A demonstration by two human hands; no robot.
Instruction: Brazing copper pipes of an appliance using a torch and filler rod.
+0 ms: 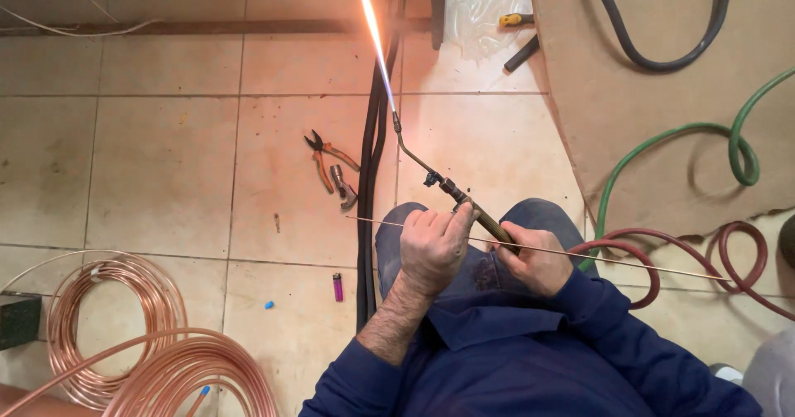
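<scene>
A lit gas torch (431,171) points away from me, its long flame (373,36) reaching toward the top of the view. My right hand (537,260) grips the torch's handle over my knee. My left hand (432,243) is closed around the torch near its valve, thumb and fingers pinching there. A thin brazing rod (629,261) lies across my lap, running from left of my knee far out to the right, under or between my hands. I am wearing a dark blue top and jeans.
Orange-handled pliers (325,162) and a small metal tool (343,187) lie on the tiled floor. Copper tube coils (116,326) sit at lower left. A pink lighter (338,286), black hoses (373,185), green hose (662,144), red hose (662,255) and cardboard (629,77) surround me.
</scene>
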